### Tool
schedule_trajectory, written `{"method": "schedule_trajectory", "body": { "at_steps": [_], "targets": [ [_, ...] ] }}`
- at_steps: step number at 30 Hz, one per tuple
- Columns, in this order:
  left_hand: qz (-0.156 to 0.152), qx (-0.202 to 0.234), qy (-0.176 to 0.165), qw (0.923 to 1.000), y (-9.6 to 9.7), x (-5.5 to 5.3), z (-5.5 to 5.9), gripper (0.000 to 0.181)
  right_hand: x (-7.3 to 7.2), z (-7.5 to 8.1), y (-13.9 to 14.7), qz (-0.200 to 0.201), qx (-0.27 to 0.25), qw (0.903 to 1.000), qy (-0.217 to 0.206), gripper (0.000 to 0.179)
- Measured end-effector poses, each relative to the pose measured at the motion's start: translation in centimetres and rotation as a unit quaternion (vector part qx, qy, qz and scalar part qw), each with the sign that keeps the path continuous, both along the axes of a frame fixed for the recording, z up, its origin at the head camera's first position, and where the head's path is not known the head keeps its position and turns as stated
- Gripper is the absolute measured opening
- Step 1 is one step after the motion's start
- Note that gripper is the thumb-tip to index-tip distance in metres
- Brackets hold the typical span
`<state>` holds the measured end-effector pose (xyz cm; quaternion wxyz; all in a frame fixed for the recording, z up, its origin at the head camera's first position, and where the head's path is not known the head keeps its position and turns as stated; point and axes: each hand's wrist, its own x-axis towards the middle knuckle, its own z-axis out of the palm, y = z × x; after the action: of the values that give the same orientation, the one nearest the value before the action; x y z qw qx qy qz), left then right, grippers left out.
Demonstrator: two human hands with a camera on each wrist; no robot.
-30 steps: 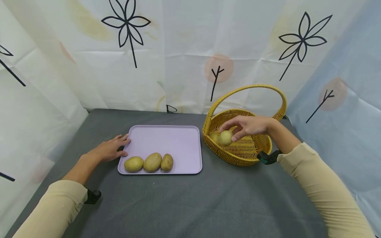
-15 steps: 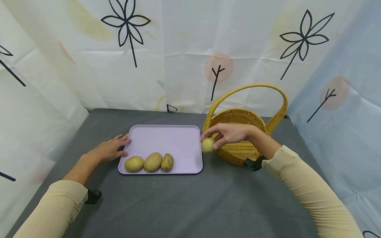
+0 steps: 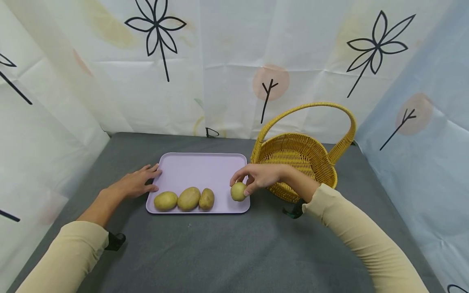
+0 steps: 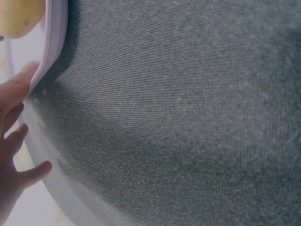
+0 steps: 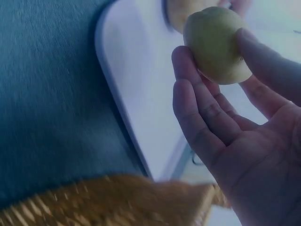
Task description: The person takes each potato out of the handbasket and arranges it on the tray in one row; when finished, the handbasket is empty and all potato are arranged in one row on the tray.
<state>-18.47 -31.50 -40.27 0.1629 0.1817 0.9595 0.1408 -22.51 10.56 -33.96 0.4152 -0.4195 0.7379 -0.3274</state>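
Tray [image 3: 205, 171]: pale lilac. Potatoes [image 3: 188, 199]: yellowish tan, as is the held potato [image 3: 238, 191]. Basket [image 3: 304, 156]: golden-yellow wicker weave. Table cover [image 3: 227, 248]: dark grey. Sleeves [image 3: 366, 240]: beige. Backdrop [image 3: 220, 61]: white with black flower outlines and pinkish discs.

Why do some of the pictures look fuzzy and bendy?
Head view: sharp, evenly lit, but its wide lens bends the edges. Right wrist view: the camera sits very close, so the basket at the bottom is blurred, the tray washes out pale, and the potato in the right hand is soft. Left wrist view: the cloth weave is clear, but the left hand is cut off.
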Motion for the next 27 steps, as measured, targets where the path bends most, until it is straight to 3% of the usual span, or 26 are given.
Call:
{"method": "schedule_trajectory", "body": {
  "at_steps": [13,27],
  "targets": [
    [0.006,-0.004,0.004,1.0,0.4,0.1,0.2,0.066,0.8,-3.2,-3.2,0.016,-0.008,0.9995,0.026,0.04],
    [0.0,-0.002,0.006,1.0,0.3,0.2,0.2,0.065,1.2,-4.3,-4.1,-0.001,-0.001,0.9993,0.037,0.041]
  ]
}}
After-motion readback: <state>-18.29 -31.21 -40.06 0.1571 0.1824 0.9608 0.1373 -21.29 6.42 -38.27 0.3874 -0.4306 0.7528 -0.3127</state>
